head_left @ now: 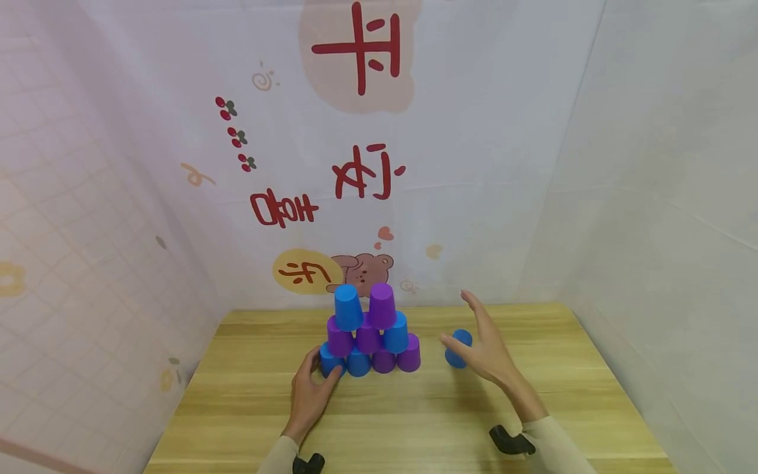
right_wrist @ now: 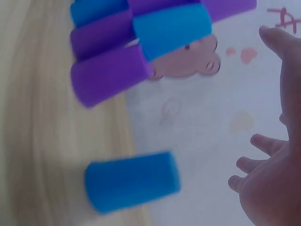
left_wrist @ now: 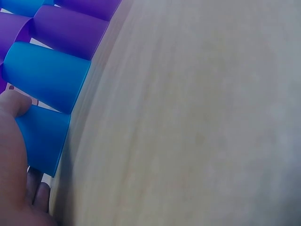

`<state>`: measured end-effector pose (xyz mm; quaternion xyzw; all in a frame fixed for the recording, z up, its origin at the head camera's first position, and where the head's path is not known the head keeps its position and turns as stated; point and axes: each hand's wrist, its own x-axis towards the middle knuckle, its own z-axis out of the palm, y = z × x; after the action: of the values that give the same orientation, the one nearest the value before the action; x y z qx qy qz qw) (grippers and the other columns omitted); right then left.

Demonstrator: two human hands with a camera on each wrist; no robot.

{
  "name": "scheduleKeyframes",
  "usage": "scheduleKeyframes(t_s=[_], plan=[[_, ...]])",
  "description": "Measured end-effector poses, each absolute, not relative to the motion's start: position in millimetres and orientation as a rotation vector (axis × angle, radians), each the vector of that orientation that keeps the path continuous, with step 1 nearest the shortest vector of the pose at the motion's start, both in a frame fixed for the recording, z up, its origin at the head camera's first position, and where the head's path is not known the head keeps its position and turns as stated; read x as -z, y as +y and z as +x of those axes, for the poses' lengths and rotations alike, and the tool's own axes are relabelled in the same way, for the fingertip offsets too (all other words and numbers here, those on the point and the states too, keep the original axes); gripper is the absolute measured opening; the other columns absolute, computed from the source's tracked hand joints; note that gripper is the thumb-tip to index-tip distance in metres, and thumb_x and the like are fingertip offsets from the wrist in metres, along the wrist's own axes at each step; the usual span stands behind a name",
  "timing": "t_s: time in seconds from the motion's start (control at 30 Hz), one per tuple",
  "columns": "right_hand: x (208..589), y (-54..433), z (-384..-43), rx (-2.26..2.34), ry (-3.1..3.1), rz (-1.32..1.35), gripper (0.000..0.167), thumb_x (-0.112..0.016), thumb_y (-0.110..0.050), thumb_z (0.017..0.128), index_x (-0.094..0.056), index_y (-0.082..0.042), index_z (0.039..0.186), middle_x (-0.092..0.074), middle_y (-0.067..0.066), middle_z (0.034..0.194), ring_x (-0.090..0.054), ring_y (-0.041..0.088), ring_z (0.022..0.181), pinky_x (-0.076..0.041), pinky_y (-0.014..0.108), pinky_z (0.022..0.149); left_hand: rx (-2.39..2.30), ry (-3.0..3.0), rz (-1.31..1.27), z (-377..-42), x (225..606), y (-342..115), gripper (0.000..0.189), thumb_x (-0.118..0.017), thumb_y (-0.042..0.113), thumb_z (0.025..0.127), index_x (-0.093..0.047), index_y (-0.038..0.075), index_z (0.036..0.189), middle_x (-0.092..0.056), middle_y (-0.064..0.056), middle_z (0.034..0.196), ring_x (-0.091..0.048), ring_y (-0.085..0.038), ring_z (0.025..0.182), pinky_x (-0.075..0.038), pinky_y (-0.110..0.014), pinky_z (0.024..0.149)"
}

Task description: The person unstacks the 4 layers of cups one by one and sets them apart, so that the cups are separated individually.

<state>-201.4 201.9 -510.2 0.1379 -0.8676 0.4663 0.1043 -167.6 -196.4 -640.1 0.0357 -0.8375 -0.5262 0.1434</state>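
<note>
Upside-down plastic cups form a stacked pyramid on the wooden table. Its bottom row runs from blue on the left to purple on the right. Above sit two purple cups and a blue cup (head_left: pixel 396 332); a blue cup (head_left: pixel 348 307) and a purple cup (head_left: pixel 382 306) stand on top. My left hand (head_left: pixel 310 392) holds the leftmost bottom blue cup (left_wrist: pixel 44 139), thumb and fingers at opposite sides. To the right, a lone blue cup (right_wrist: pixel 131 181) stands upside down. My right hand (head_left: pixel 488 352) hovers by it, fingers spread and holding nothing; the thumb partly covers it in the head view.
The wooden table (head_left: pixel 403 421) carries the cups. Behind it hangs a white cloth (head_left: pixel 474 164) printed with red characters and a bear, close behind the pyramid. More pale cloth (head_left: pixel 663 263) encloses both sides.
</note>
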Motion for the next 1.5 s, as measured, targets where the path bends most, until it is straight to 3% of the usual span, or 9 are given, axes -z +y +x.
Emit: scheduleKeyframes(t_s=[0.4, 0.63, 0.87, 1.07, 1.3, 1.5], plan=[[470.1, 138.5, -204.6, -1.499, -2.489, 0.533, 0.099, -0.091, -0.046, 0.094, -0.034, -0.042, 0.175, -0.045, -0.002, 0.181, -0.037, 0.037, 0.172, -0.032, 0.081, 0.134, 1.493, -2.410, 0.090, -167.5, 644.4, -198.3, 0.062, -0.089, 0.024, 0.100, -0.063, 0.016, 0.156, -0.073, -0.008, 0.154, -0.071, -0.031, 0.142, -0.057, -0.058, 0.125], [458.6, 106.6, -207.8, -1.549, -2.501, 0.600, 0.095, -0.088, -0.045, 0.097, -0.036, -0.034, 0.175, -0.046, 0.001, 0.180, -0.040, 0.037, 0.171, -0.032, 0.081, 0.134, 1.503, -2.416, 0.088, -167.2, 646.2, -199.4, 0.063, -0.089, 0.027, 0.100, -0.063, 0.016, 0.157, -0.072, -0.008, 0.155, -0.070, -0.032, 0.144, -0.056, -0.058, 0.125], [455.7, 86.0, -215.1, -1.530, -2.536, 0.611, 0.092, -0.086, -0.047, 0.098, -0.038, -0.031, 0.175, -0.048, 0.004, 0.179, -0.046, 0.037, 0.167, -0.039, 0.071, 0.135, 1.487, -2.406, 0.093, -167.0, 649.0, -200.8, 0.062, -0.090, 0.026, 0.099, -0.064, 0.017, 0.155, -0.073, -0.008, 0.153, -0.072, -0.032, 0.142, -0.058, -0.058, 0.123], [461.9, 78.8, -223.9, -1.517, -2.488, 0.654, 0.085, -0.087, -0.036, 0.101, -0.043, -0.024, 0.172, -0.058, 0.010, 0.171, -0.057, 0.039, 0.158, -0.048, 0.062, 0.133, 1.496, -2.405, 0.091, -166.3, 648.3, -201.1, 0.062, -0.091, 0.027, 0.099, -0.065, 0.018, 0.155, -0.074, -0.007, 0.153, -0.072, -0.031, 0.141, -0.058, -0.057, 0.123], [461.4, 77.1, -228.6, -1.526, -2.433, 0.688, 0.077, -0.085, -0.027, 0.102, -0.048, -0.012, 0.168, -0.064, 0.016, 0.163, -0.065, 0.040, 0.150, -0.054, 0.061, 0.127, 1.483, -2.412, 0.081, -170.3, 643.9, -200.6, 0.063, -0.090, 0.026, 0.099, -0.064, 0.017, 0.155, -0.073, -0.006, 0.153, -0.071, -0.030, 0.142, -0.057, -0.056, 0.124], [461.7, 73.6, -229.6, -1.552, -2.424, 0.674, 0.074, -0.086, -0.024, 0.102, -0.051, -0.011, 0.165, -0.067, 0.016, 0.160, -0.067, 0.040, 0.147, -0.056, 0.061, 0.125, 1.525, -2.404, 0.066, -170.7, 643.4, -203.2, 0.063, -0.090, 0.026, 0.099, -0.064, 0.017, 0.156, -0.072, -0.007, 0.155, -0.069, -0.031, 0.145, -0.056, -0.056, 0.127]])
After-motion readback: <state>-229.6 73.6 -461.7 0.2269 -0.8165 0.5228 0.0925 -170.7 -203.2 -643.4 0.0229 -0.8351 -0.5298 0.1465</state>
